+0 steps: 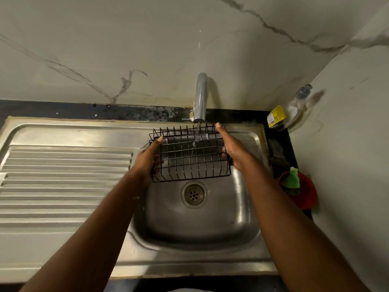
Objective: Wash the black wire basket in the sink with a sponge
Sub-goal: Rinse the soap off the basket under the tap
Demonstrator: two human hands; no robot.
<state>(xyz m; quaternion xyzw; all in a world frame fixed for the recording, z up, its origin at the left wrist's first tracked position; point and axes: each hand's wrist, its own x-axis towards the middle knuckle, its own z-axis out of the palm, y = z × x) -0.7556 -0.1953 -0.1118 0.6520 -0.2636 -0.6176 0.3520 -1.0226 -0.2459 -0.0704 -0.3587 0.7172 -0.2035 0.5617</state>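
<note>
The black wire basket [190, 157] is held above the steel sink [242, 218], under the tap [200, 98], and a thin stream of water falls through its wires. My left hand [147, 160] grips its left end, thumb on the top rim and fingers curled under. At the right end my right hand [230, 145] holds the basket with the thumb along the rim and the fingers wrapped beneath. A green sponge [291, 181] sits in a red bowl [305, 194] on the counter to the right of the sink.
A ribbed steel drainboard [63, 182] stretches to the left of the basin. The drain [194, 194] lies below the basket. A soap pump bottle [297, 104] and a yellow-labelled pack [276, 116] stand in the back right corner by the marble wall.
</note>
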